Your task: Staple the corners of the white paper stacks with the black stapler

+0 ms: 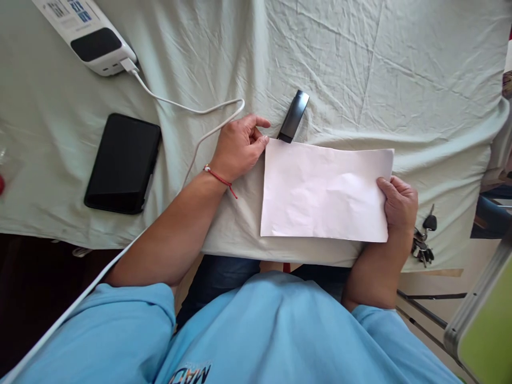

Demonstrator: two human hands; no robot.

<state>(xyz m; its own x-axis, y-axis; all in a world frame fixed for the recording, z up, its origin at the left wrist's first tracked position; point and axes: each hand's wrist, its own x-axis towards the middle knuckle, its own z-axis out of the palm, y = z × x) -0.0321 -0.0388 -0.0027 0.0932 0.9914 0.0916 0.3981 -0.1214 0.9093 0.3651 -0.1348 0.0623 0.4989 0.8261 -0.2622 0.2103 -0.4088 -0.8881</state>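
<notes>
A folded white sheet of paper (324, 194) lies on the pale green cloth near the table's front edge. My left hand (240, 145) pinches the paper's upper left corner between thumb and fingers. My right hand (398, 205) grips the paper's right edge, thumb on top. A slim black stapler-like object (294, 115) lies just beyond the paper's top left corner, close to my left fingertips.
A black phone or power bank (123, 162) lies to the left. A white charger box (86, 33) with a white cable (188, 108) sits at the far left. Keys (424, 240) hang at the table's right front edge. The cloth (380, 69) is wrinkled.
</notes>
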